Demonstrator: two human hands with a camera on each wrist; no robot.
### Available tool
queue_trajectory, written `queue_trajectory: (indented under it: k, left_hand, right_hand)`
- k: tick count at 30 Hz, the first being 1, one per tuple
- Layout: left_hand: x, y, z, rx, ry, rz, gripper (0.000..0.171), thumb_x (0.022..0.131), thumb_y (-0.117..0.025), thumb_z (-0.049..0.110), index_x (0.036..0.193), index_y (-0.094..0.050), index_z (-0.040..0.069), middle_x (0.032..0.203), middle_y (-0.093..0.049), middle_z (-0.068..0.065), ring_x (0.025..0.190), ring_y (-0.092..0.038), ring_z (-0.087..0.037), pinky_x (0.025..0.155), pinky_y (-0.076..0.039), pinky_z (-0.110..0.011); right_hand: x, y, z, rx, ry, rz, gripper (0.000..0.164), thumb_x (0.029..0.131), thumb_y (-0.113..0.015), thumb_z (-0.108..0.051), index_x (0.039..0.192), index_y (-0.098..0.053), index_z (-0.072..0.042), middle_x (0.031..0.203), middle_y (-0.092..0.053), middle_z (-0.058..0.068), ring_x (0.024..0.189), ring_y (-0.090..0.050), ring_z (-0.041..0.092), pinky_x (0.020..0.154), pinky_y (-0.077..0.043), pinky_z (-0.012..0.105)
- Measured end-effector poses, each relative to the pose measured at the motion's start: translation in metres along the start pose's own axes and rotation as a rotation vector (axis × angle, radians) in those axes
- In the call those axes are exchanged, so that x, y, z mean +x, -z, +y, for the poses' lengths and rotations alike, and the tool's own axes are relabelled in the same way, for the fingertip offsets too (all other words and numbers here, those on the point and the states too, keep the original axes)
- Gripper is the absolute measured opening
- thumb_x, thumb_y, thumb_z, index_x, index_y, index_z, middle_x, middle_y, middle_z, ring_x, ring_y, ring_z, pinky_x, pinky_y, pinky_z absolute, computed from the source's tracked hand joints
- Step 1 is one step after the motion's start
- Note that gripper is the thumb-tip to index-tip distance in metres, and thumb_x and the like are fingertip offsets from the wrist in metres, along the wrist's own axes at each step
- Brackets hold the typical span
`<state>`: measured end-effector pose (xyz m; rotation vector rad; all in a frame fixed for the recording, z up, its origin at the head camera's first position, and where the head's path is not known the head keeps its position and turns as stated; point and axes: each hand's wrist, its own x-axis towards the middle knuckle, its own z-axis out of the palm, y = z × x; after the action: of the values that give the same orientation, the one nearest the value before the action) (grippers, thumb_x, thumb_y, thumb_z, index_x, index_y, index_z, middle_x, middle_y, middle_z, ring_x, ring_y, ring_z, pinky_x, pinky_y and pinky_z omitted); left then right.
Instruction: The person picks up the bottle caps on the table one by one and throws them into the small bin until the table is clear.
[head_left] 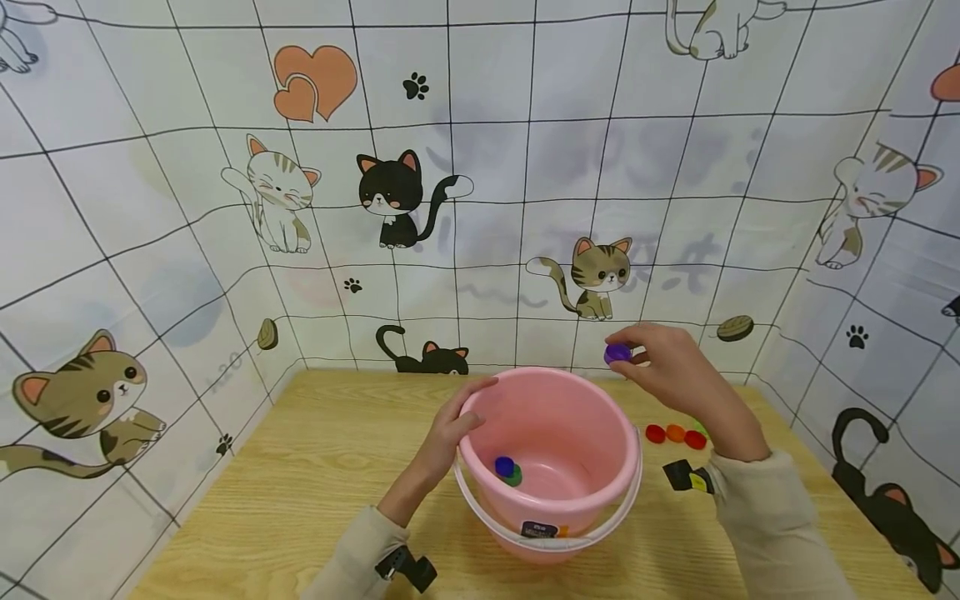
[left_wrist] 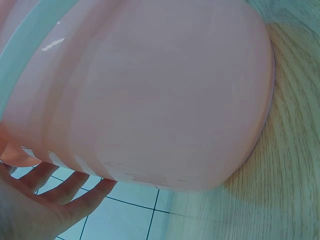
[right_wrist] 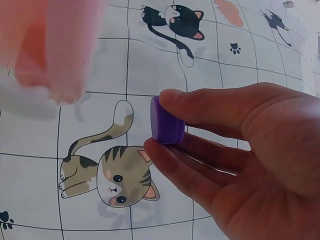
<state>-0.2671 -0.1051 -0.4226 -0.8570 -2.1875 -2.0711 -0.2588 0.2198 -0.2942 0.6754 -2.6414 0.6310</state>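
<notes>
A pink bucket (head_left: 558,433) stands upright on the wooden table, its white handle (head_left: 551,546) hanging down at the front. My left hand (head_left: 448,429) grips the rim on its left side; the left wrist view has those fingers (left_wrist: 90,200) along the outer wall. Between thumb and fingertips my right hand (head_left: 671,367) pinches a purple bottle cap (right_wrist: 167,122), held in the air to the right of the bucket's far rim. Inside the bucket lie a blue bottle cap (head_left: 505,466) and a green bottle cap (head_left: 514,476), one overlapping the other.
Right of the bucket, under my right forearm, lie a red cap (head_left: 656,433), an orange cap (head_left: 675,433), another red cap (head_left: 695,439) and a partly hidden light green cap (head_left: 699,427). White cat-print sheeting (head_left: 495,242) walls the table (head_left: 300,492) at the back and sides.
</notes>
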Motion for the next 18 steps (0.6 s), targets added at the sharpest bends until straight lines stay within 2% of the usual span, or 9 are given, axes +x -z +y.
queue_trajectory:
  k: [7,18]
  left_hand:
    - [0.0,0.0,-0.001,0.006,-0.001,0.003,0.056,0.096,-0.046,0.018,0.153,-0.048,0.016,0.153,-0.049,-0.018,0.128,-0.056,-0.042,0.101,-0.053,-0.057]
    - [0.0,0.0,0.002,-0.005,0.006,-0.001,0.057,0.096,-0.046,0.018,0.153,-0.048,0.017,0.154,-0.048,-0.017,0.128,-0.056,-0.041,0.101,-0.053,-0.057]
  right_hand:
    - [0.009,0.002,-0.011,0.017,0.03,-0.007,0.032,0.092,-0.076,-0.011,0.121,-0.071,0.002,0.113,-0.074,0.02,0.093,-0.076,0.032,0.079,-0.064,0.042]
    - [0.017,0.002,-0.022,0.001,0.066,-0.014,0.029,0.092,-0.076,-0.011,0.119,-0.072,0.0,0.11,-0.074,0.016,0.094,-0.076,0.03,0.079,-0.064,0.042]
